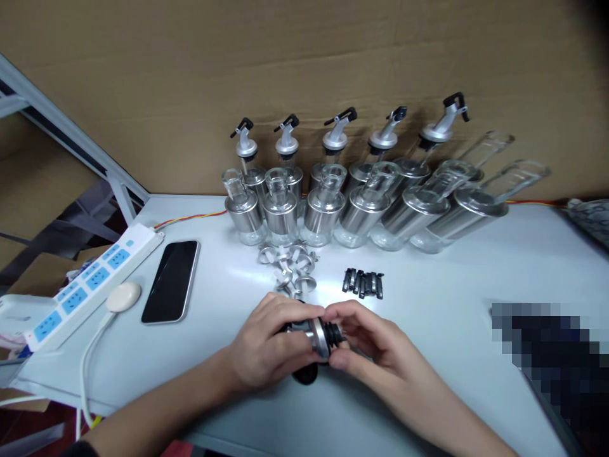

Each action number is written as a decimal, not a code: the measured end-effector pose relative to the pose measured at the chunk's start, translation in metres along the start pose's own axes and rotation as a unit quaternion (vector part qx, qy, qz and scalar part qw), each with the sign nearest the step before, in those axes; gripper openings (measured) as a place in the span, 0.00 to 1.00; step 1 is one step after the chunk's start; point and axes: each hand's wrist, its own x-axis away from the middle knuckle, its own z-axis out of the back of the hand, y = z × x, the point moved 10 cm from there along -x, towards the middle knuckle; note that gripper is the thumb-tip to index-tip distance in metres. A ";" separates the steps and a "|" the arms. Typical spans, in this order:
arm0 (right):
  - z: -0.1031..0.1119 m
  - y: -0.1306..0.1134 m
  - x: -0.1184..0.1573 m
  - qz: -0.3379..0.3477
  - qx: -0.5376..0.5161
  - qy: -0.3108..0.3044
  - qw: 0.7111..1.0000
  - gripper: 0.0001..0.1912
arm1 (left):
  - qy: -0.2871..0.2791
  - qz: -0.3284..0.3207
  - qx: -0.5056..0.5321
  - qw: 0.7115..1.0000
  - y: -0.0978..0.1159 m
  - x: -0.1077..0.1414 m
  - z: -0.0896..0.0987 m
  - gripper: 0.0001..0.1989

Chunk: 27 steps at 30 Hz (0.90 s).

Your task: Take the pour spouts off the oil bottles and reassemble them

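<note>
My left hand (273, 343) is closed around a silver pourer top (320, 337) with a black ribbed stopper pointing right. The fingers of my right hand (371, 339) are curled at the stopper end, and whether they grip it is hard to make out. Under my hands lies a black round object (305, 373), partly covered. Just beyond them sit a pile of silver pourer parts (285, 270) and a row of small black levers (363, 283). Farther back stand open glass bottles with metal sleeves (325, 212); behind them, several bottles carry silver pourers with black levers (335, 134).
A black phone (171, 282) lies on the left of the white table (428, 393). Beside it are a power strip (90, 289) and a round white charger (124, 297) with its cable. Cardboard (190, 76) rises behind the bottles. A dark pixelated area covers the right edge.
</note>
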 end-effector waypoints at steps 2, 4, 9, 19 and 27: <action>0.001 -0.001 0.000 0.003 0.033 0.006 0.999 0.11 | -0.005 0.000 0.013 1.000 -0.002 0.000 -0.001 0.08; 0.002 -0.003 -0.001 0.009 0.064 0.015 0.998 0.09 | -0.023 0.010 0.005 1.000 -0.005 0.000 -0.005 0.14; 0.003 -0.007 -0.001 0.017 0.119 0.028 0.992 0.05 | -0.059 0.036 -0.014 0.998 -0.008 0.004 -0.013 0.18; -0.006 -0.018 0.000 0.071 0.215 0.023 0.974 0.12 | -0.074 0.066 -0.077 0.992 -0.009 0.003 -0.015 0.20; -0.002 -0.029 0.002 0.131 0.340 0.094 0.927 0.15 | -0.078 0.042 -0.129 0.988 -0.005 0.002 -0.018 0.18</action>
